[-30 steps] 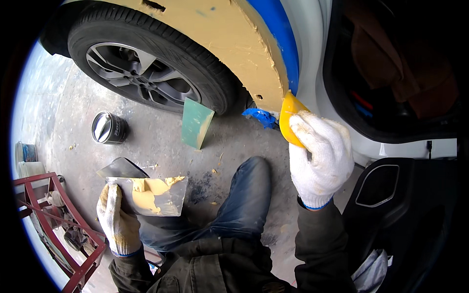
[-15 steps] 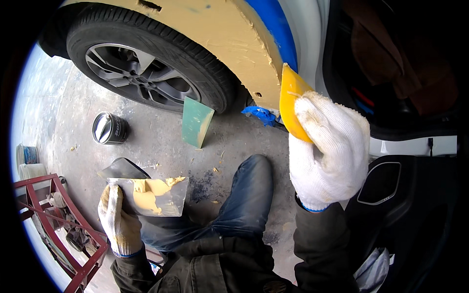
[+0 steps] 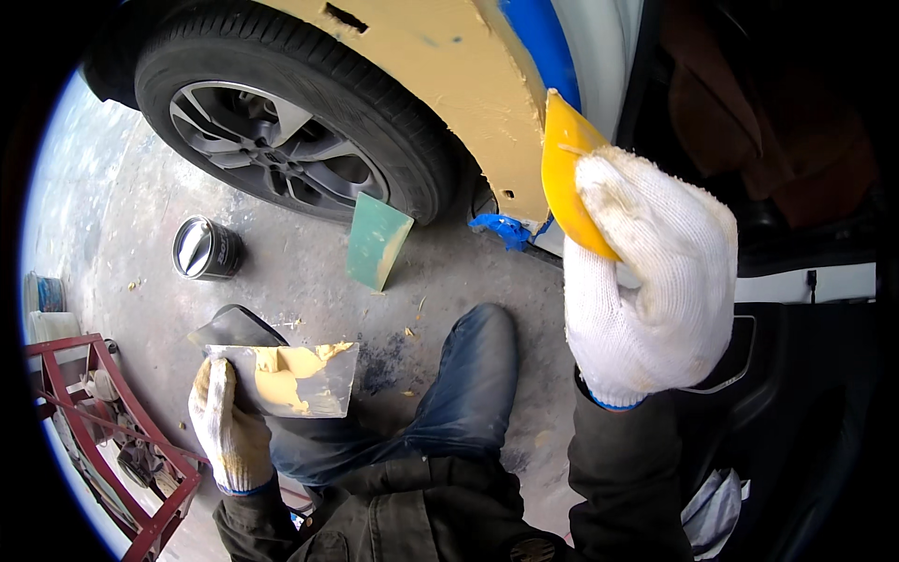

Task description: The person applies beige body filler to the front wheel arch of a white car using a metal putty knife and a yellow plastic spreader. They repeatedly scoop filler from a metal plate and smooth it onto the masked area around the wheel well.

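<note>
In my gloved right hand (image 3: 655,272) is a yellow putty spreader (image 3: 573,178), gripped between thumb and fingers. Its edge lies over the side of the car's fender (image 3: 440,84), which is coated in tan body filler; whether it touches cannot be made out. Blue tape or paint (image 3: 541,47) runs along the fender beside the white panel. Low at the left, my gloved left hand (image 3: 225,421) grips a flat, clear-looking mixing plate (image 3: 328,393) by its left end. A lump of tan filler (image 3: 281,375) is spread on that plate.
The car's wheel (image 3: 281,155) stands at upper left. A green sheet (image 3: 376,242) leans near the tyre, with a dark can (image 3: 206,248) left of it. A red metal frame (image 3: 131,421) is at lower left. To the right is the dark open door (image 3: 796,393).
My right hand has moved up and slightly right with the yellow spreader. The left hand and the plate stay nearly still. The view has shifted a little.
</note>
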`<state>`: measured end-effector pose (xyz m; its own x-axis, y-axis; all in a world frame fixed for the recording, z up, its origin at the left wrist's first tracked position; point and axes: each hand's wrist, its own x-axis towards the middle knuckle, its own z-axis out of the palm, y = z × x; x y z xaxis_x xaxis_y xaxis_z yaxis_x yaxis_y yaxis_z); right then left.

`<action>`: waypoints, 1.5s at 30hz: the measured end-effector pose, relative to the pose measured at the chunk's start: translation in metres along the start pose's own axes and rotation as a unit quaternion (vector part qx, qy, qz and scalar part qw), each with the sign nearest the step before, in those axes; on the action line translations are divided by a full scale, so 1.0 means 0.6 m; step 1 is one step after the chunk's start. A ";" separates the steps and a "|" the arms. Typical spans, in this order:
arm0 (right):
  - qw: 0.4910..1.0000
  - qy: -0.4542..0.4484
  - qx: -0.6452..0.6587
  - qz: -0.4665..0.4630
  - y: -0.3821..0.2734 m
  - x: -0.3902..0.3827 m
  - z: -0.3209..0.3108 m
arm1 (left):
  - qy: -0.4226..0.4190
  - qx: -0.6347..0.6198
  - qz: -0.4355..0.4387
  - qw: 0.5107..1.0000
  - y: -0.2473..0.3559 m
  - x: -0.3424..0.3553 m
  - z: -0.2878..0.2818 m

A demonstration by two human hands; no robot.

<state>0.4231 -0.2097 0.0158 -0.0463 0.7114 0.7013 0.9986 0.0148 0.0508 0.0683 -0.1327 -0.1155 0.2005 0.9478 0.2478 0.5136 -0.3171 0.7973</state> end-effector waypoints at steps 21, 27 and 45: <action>0.998 -0.008 -0.009 0.057 0.004 -0.070 0.023 | -0.062 0.139 0.094 0.984 -0.020 -0.005 -0.006; 0.998 -0.005 -0.006 0.070 0.006 -0.087 0.029 | -0.048 -0.014 -0.066 0.997 -0.024 -0.007 0.000; 0.993 0.000 -0.002 0.118 0.011 -0.128 0.047 | -0.047 0.177 0.136 0.974 0.003 0.004 0.005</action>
<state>0.4338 -0.2443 -0.0577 0.1894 0.6949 0.6937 0.9815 -0.1553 -0.1124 0.0720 -0.1312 -0.1152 0.4370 0.8251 0.3581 0.6825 -0.5635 0.4654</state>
